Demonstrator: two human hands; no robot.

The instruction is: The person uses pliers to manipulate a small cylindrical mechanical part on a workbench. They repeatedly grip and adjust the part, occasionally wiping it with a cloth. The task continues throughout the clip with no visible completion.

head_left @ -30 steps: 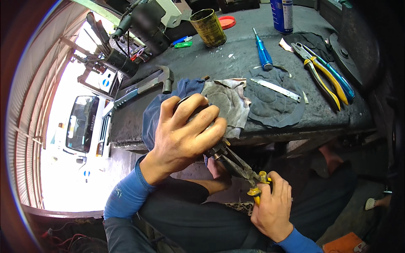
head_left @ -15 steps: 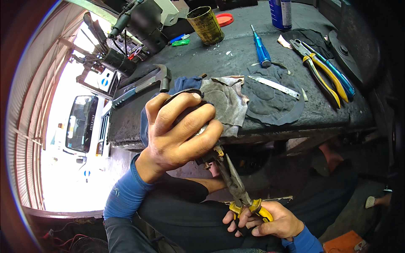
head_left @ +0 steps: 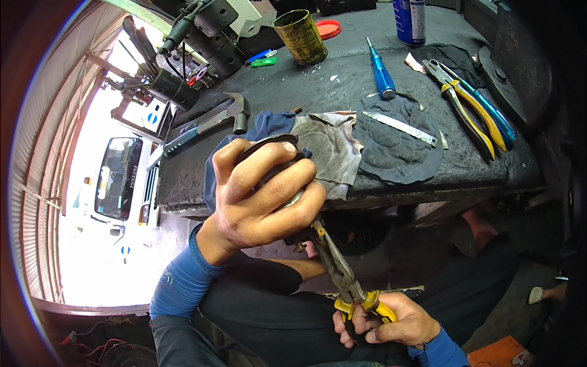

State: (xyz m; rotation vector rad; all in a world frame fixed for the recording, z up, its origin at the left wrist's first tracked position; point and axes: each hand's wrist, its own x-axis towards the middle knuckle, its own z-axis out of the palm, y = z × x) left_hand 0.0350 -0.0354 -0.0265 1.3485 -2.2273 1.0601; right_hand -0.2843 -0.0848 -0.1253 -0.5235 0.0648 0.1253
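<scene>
My left hand (head_left: 263,189) is wrapped around a round dark metal part (head_left: 275,142) with a thin rim, and my fingers and knuckles hide most of it. Small brass-coloured fittings (head_left: 299,247) stick out of its lower side. Long-nose pliers (head_left: 342,269) with yellow-and-black handles are in my right hand (head_left: 397,321), below and to the right of the left one. Their jaws point up and left, the tips against a small tab under the part. Whether the jaws grip that tab I cannot tell.
Cloths (head_left: 327,153), a metal strip (head_left: 400,128), a blue screwdriver (head_left: 382,76) and a hammer (head_left: 214,122) lie on the dark bench (head_left: 293,92). Combination pliers (head_left: 471,110) rest at the right. A yellowish tin (head_left: 299,43) and a blue can (head_left: 410,23) stand farther back.
The tips of the long-nose pliers have moved up and left, from beside the tab to against it. My left hand keeps its hold on the round part, almost still.
</scene>
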